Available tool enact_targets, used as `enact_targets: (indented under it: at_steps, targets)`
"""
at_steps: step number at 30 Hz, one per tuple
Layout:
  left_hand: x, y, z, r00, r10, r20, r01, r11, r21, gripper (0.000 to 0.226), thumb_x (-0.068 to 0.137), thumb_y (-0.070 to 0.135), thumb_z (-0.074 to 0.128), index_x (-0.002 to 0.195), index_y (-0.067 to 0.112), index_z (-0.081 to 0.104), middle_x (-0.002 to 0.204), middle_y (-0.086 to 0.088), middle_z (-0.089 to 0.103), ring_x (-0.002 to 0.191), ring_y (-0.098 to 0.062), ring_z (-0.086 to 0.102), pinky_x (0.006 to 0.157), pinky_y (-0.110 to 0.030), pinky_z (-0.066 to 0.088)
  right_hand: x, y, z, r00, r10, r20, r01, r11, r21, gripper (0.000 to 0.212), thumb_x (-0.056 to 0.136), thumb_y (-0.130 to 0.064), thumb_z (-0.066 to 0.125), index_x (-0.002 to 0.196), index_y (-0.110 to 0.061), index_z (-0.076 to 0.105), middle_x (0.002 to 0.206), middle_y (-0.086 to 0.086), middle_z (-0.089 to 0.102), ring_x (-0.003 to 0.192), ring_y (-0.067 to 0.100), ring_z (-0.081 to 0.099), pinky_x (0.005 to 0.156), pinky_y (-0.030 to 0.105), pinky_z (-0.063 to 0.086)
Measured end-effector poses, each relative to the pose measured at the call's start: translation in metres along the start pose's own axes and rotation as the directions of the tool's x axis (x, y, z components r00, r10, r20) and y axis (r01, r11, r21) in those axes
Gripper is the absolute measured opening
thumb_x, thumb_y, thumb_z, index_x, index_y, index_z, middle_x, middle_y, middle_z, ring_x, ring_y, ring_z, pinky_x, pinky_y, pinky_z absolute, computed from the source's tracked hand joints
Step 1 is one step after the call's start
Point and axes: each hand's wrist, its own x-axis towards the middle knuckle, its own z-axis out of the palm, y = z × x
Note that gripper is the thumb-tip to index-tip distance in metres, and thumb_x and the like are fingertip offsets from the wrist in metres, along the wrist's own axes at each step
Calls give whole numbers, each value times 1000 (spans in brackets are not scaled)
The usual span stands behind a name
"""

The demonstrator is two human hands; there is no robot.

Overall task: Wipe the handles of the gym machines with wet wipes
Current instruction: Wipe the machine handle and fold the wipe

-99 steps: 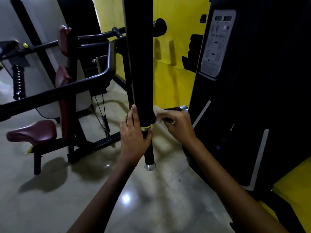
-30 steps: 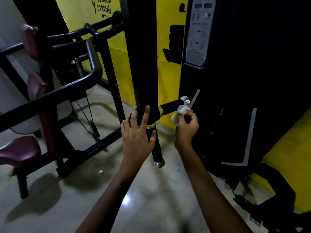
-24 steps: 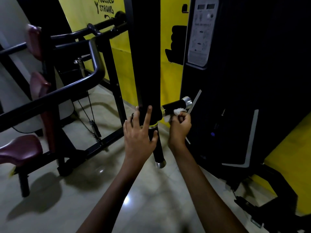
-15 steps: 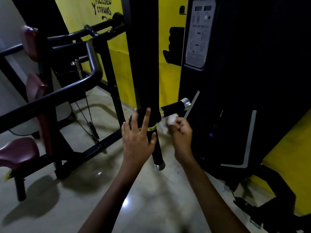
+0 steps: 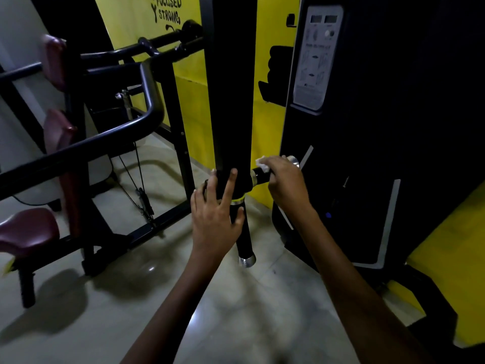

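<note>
A thick black machine arm point(image 5: 232, 101) hangs down in the middle of the head view. Two black handles with chrome caps branch from its lower end. One handle point(image 5: 245, 243) points down toward the floor. The other handle point(image 5: 259, 176) points right. My right hand point(image 5: 284, 177) is wrapped over this right handle from above, holding a white wet wipe point(image 5: 262, 164) against it. My left hand point(image 5: 216, 219) grips the lower end of the arm at its yellow ring, fingers pointing up and thumb on the downward handle.
A black weight-stack housing point(image 5: 380, 127) with a grey instruction panel point(image 5: 316, 59) stands close on the right. At left is another machine with a curved black bar point(image 5: 126, 127) and maroon pads and seat point(image 5: 29, 232). A yellow wall is behind, glossy tiled floor below.
My right hand rose from below the right handle and now closes over its top with the wipe. My left hand stays on the arm's lower end.
</note>
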Motion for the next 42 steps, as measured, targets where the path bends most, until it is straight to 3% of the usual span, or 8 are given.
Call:
enact_targets:
  at_steps: [4,11,15,20,24,27,34,42]
  targets:
    - [0,0,2,1000,7,-20,-7,1000,-7,83,78,36,57,148,27,14,141,-21,38,115,-42,48,96,-54,41,-13,2,-1,990,-142,-24,144,979,144,49,72,12,36,108,2,66,114,19,65,116,26,55,101,31,40]
    - [0,-4,-1,998,26,-48,-33,990,-136,64,94,30,38,149,37,8,144,-19,36,113,-36,47,99,-48,39,-66,-13,14,978,-30,-206,106,924,368,44,81,19,49,117,-3,62,120,9,62,116,15,57,98,29,47]
    - [1,-12,-1,997,64,-44,-71,980,-185,61,97,28,36,150,36,7,144,-16,37,115,-31,44,100,-42,36,-90,-23,38,959,33,-282,67,940,335,44,80,12,52,121,-2,59,122,12,61,117,21,57,99,30,46]
    - [10,-14,-6,990,95,-104,-119,958,-262,54,95,24,40,145,19,21,128,-23,49,123,-25,38,105,-53,36,-120,-17,78,978,-169,-121,180,980,89,48,76,17,60,121,1,59,133,19,52,132,15,36,109,13,26]
    - [9,-18,-8,994,37,-99,-76,899,-431,51,96,25,40,143,13,24,128,-19,50,120,-20,43,102,-37,40,-132,-5,71,960,-210,-186,215,977,9,39,72,12,69,110,5,65,119,20,62,121,20,48,108,16,30]
    - [8,-26,-6,994,51,-98,-90,888,-451,46,97,23,39,136,0,39,126,-18,52,119,-22,48,100,-38,44,-114,-13,55,925,-199,-323,209,978,-3,23,90,-6,52,102,5,68,105,21,66,108,26,50,98,23,39]
    - [7,-30,0,990,56,-128,-114,855,-506,41,96,18,41,131,-3,45,129,-19,51,123,-22,45,104,-30,39,-92,-16,65,928,-219,-302,240,970,32,26,82,-7,57,106,-3,68,109,8,48,95,26,53,80,26,46]
    - [9,-31,6,977,67,-200,-162,845,-510,35,95,12,44,128,2,46,126,-20,53,120,-21,46,104,-24,38,-95,-20,68,917,-198,-347,208,978,-9,21,86,-13,57,92,0,71,93,20,60,90,21,51,76,25,46]
